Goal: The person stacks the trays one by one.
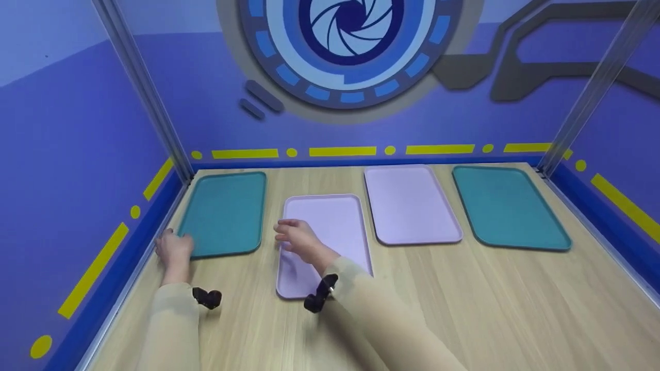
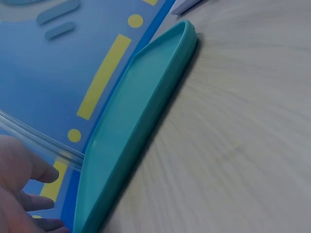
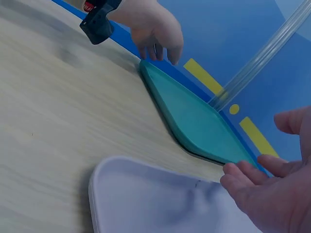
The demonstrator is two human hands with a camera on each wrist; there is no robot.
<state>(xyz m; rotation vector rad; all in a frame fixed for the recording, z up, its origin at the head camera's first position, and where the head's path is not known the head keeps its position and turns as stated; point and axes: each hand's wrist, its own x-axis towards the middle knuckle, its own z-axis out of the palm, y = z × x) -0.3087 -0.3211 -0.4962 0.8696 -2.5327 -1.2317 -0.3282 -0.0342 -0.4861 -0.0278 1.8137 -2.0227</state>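
Note:
My left hand (image 1: 174, 250) is at the near left corner of the leftmost teal tray (image 1: 225, 214). In the left wrist view its fingers (image 2: 41, 201) are loosely spread beside the tray's edge; nothing shows in its grasp, and whether it touches the rim I cannot tell. Over the left side of a lilac tray (image 1: 325, 221) hovers my right hand (image 1: 299, 238), its fingers pointing left and holding nothing. Part of that tray is hidden under the right hand and forearm. The right wrist view shows this hand's fingers (image 3: 243, 179) relaxed above the lilac surface.
A second lilac tray (image 1: 412, 203) and another teal tray (image 1: 510, 206) lie flat farther right on the wooden table (image 1: 495, 309). Blue panels (image 1: 67, 154) with metal corner posts (image 1: 142, 87) bound the table at the left, back and right.

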